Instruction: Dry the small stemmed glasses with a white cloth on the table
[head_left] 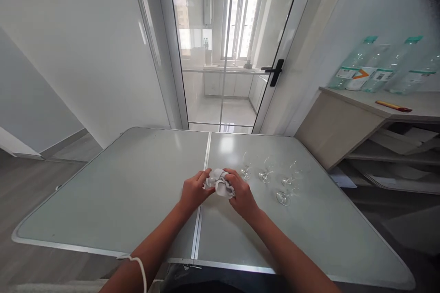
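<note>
Above the middle seam of the table, my left hand (195, 187) is closed on a clear stemmed glass (210, 179), which shows only in part between the fingers. My right hand (240, 191) grips a crumpled white cloth (223, 186) bunched against the same glass. The cloth and fingers hide much of the glass. To the right of my hands, several clear stemmed glasses stand upright on the table; the closest is a glass (245, 173) just beyond my right hand, and another glass (283, 198) is nearer the front.
The pale green folding table (120, 197) has a metal rim and a centre seam. Behind it is a glass door (223, 46) with a black handle (274, 72). At right, a wooden shelf unit (350, 123) bears plastic bottles (381, 71) and a thin yellow-red object (393, 106).
</note>
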A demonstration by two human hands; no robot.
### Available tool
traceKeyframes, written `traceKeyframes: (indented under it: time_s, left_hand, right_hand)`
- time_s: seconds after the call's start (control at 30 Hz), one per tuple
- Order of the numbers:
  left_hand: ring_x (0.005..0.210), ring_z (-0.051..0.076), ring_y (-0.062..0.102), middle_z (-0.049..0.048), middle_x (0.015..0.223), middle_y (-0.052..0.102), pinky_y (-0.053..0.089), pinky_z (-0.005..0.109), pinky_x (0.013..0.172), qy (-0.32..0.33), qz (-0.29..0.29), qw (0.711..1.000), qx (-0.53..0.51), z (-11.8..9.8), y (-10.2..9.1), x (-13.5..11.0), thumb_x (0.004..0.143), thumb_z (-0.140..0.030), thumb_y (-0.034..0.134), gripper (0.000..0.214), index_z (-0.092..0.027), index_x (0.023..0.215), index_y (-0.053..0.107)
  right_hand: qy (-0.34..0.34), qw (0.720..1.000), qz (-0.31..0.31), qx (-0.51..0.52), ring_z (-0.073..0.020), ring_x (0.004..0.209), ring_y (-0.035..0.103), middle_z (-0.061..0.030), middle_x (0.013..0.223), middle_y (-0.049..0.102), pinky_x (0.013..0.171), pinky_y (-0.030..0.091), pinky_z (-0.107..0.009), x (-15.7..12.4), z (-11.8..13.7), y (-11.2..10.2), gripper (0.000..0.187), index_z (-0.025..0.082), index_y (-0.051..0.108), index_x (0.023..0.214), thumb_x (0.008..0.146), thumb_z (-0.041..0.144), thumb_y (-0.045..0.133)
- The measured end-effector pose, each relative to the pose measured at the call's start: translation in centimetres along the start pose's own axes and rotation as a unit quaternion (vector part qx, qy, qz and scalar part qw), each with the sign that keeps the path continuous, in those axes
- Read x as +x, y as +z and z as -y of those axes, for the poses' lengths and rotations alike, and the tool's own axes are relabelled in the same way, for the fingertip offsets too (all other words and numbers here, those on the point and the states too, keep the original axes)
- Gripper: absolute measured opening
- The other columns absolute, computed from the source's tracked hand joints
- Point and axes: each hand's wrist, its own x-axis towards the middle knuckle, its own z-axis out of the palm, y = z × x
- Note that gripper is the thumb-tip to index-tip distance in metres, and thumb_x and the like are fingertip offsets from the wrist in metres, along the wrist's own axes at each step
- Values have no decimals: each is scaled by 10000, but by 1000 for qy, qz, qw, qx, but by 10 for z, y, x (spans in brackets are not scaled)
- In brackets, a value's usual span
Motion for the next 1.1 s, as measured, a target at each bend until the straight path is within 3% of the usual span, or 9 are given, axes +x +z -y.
traceKeyframes:
  time_s: [0.17, 0.33, 0.4, 0.5, 0.6, 0.67, 0.83, 0.93, 1.1]
  left_hand:
    - [899, 241, 751, 118, 1077, 771, 539, 295, 673, 68, 23, 997, 19, 3, -1, -4, 942, -439, 634, 405, -234, 1291, 631]
    - [886, 213, 752, 104, 1068, 767, 542, 278, 687, 100, 76, 992, -12, -4, -2, -3, 984, -411, 570, 384, -244, 1328, 608]
    - [904, 214, 749, 100, 1080, 764, 538, 271, 689, 93, 78, 993, -8, -4, -3, -1, 981, -399, 572, 385, -258, 1337, 610]
    - [851, 214, 741, 95, 1054, 766, 507, 270, 638, 67, 64, 995, 25, -2, -3, 3, 972, -381, 585, 370, -273, 1323, 635]
    - [800, 220, 727, 90, 995, 766, 467, 275, 589, 48, 51, 997, 40, -1, -1, 4, 954, -366, 619, 374, -276, 1316, 647]
    - [799, 222, 724, 87, 986, 762, 459, 274, 583, 45, 54, 997, 31, -2, 1, 3, 943, -363, 635, 387, -282, 1322, 646]
    - [797, 224, 724, 94, 1028, 769, 480, 283, 619, 12, 32, 997, 63, -1, 0, 2, 941, -391, 641, 407, -279, 1332, 642]
    - [785, 235, 722, 94, 1028, 773, 487, 293, 615, -6, 26, 996, 87, 4, -3, 4, 918, -380, 666, 431, -278, 1335, 634]
    - [913, 258, 740, 109, 1101, 766, 524, 296, 670, 54, 102, 992, 40, 3, -7, 2, 898, -309, 678, 448, -260, 1339, 617]
  right_hand:
    - [103, 987, 50, 109, -158, 658, 523, 31, 789, 569, 664, 458, -276, 0, -2, -7, 135, 257, 464, 1075, 946, 243, 500]
    - [157, 951, 120, 236, -147, 689, 501, 25, 799, 538, 635, 446, -252, 9, 6, -19, 214, 237, 517, 1015, 1000, 450, 502]
    - [171, 958, 84, 213, -148, 686, 505, 24, 794, 547, 632, 447, -253, 7, 3, -18, 206, 232, 539, 1009, 992, 437, 515]
    - [156, 985, -49, 61, -173, 717, 555, 11, 810, 613, 698, 472, -286, -1, -6, -16, 137, 237, 572, 1039, 922, 305, 589]
    - [117, 974, -179, -77, -248, 1001, 609, -69, 1072, 668, 888, 491, -377, -8, -13, -17, 212, 241, 614, 1085, 886, 199, 554]
    - [93, 970, -198, -107, -267, 1086, 588, -99, 1172, 623, 921, 490, -405, -9, -15, -16, 233, 240, 661, 1067, 891, 183, 518]
    - [93, 995, -38, 24, -214, 959, 645, -66, 1061, 663, 868, 516, -349, -1, -16, -7, 364, 246, 652, 1248, 961, 181, 438]
    - [118, 987, 18, 107, -221, 1034, 660, -62, 1122, 704, 947, 499, -376, 0, -14, -6, 358, 245, 556, 1345, 1014, 260, 421]
    - [129, 956, 148, 216, -195, 945, 661, -31, 1040, 706, 917, 489, -354, -3, -9, -15, 453, 246, 407, 1364, 956, 318, 590]
